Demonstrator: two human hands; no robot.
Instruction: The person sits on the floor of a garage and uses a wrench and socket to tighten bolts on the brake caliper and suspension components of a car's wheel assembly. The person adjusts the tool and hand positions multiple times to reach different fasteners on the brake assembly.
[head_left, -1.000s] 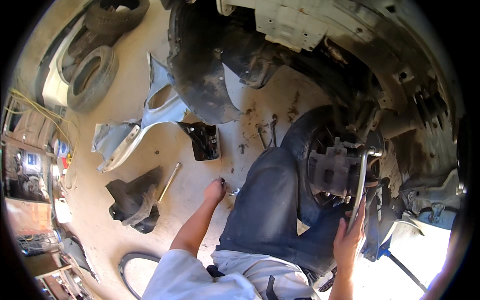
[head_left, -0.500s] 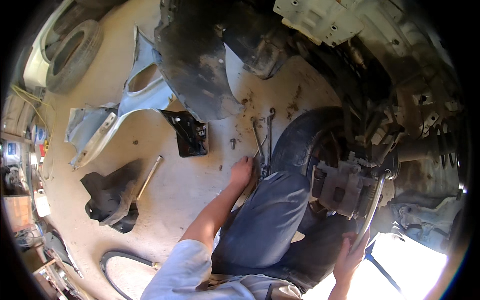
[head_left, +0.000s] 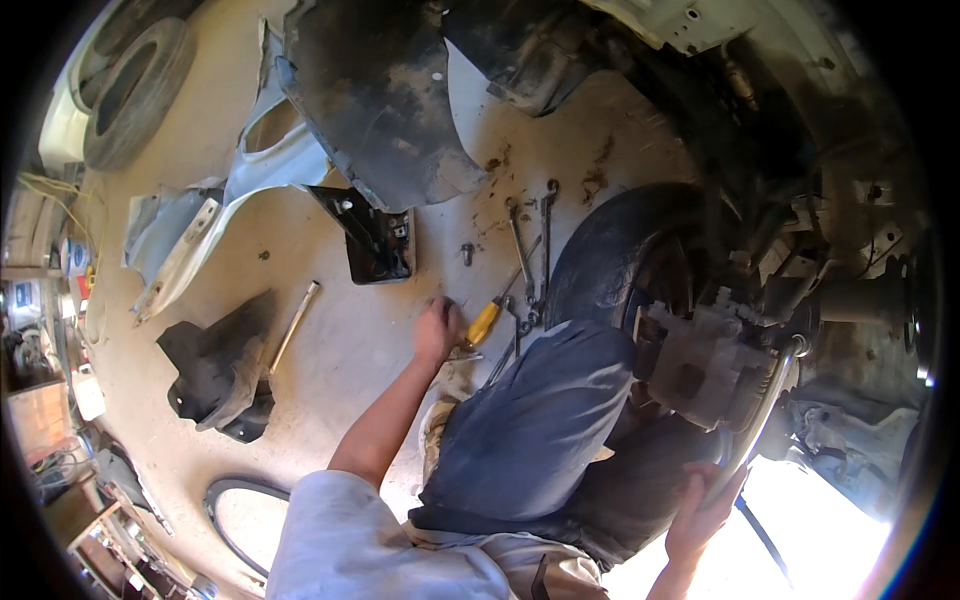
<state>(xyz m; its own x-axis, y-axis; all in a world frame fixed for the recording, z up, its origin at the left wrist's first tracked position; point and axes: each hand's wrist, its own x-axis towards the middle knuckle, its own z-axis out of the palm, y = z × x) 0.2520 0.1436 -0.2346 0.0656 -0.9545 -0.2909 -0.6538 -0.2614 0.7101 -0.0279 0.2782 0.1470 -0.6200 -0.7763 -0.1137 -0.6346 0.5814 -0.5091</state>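
On the concrete floor (head_left: 340,370), the left hand (head_left: 437,330) reaches down and forward, its fingers curled over small tools lying there. I cannot tell whether they are closed on anything. The yellow-handled screwdriver (head_left: 487,318) lies just to the right of that hand, touching it or nearly so. Its long axis runs diagonally, with the handle low and near the hand and the shaft pointing up and to the right, away from the person. Just beyond it, a pair of combination wrenches (head_left: 533,250) lies almost parallel, lengthwise away from the person, near the tyre (head_left: 610,250).

The bent knee in dark trousers (head_left: 540,420) sits between the two hands. Further right hangs the brake caliper assembly (head_left: 705,360) in the wheel arch. The right hand (head_left: 705,510) is wrapped around the lower end of a long metal bar (head_left: 765,410), which slants up and right toward the hub.

The left hand is by far the nearer one to the screwdriver; the right hand is well apart from it.
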